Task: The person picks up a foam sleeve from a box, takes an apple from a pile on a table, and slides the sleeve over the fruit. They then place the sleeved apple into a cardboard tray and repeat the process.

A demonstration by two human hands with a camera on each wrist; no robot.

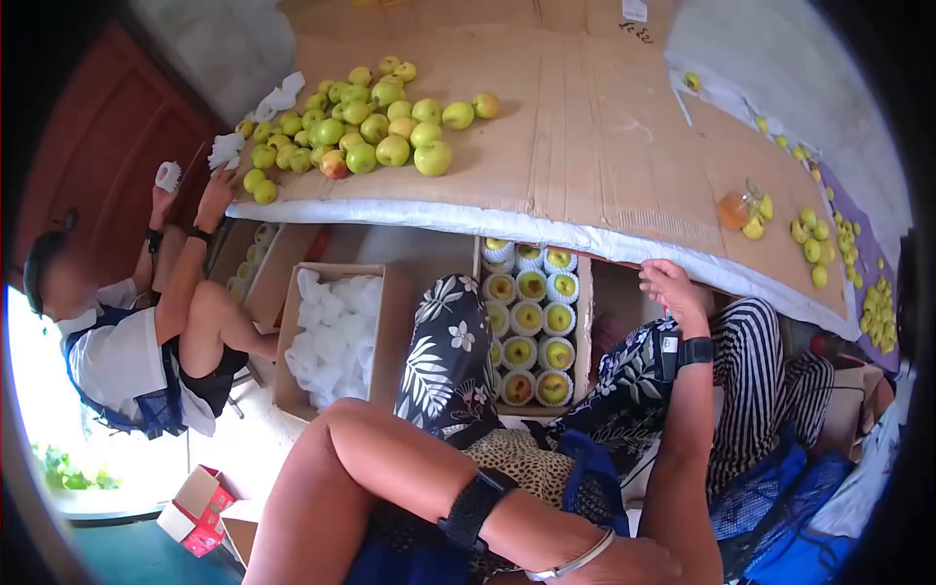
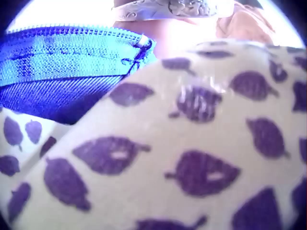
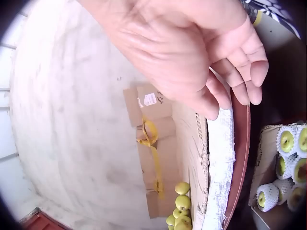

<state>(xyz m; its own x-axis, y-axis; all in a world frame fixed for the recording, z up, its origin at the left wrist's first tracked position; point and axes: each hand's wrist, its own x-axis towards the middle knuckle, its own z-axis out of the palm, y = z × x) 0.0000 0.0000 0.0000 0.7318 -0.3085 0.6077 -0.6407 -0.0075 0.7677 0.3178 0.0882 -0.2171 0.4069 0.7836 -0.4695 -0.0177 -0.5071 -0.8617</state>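
Observation:
My right hand (image 1: 671, 285) is raised beside the front edge of the cardboard-covered table (image 1: 585, 185), its fingers loosely bent and holding nothing. In the right wrist view that hand (image 3: 187, 52) hangs over the table's white edging (image 3: 220, 153). My left arm lies across my lap; the left hand (image 1: 624, 564) is by my right forearm at the bottom of the head view, its fingers hidden. Purple leaf-print cloth (image 2: 206, 172) fills much of the left wrist view, below a silver bracelet (image 2: 172, 8). Netted apples (image 1: 526, 319) stand in rows in a box (image 1: 584, 336) below the table.
Loose green apples (image 1: 392, 150) are heaped on the table's left part. A carton of white foam nets (image 1: 336, 331) stands left of my knees. At far left, a seated person (image 1: 136, 341) holds a white net. A glass jar (image 1: 734, 209) sits at right, near more apples.

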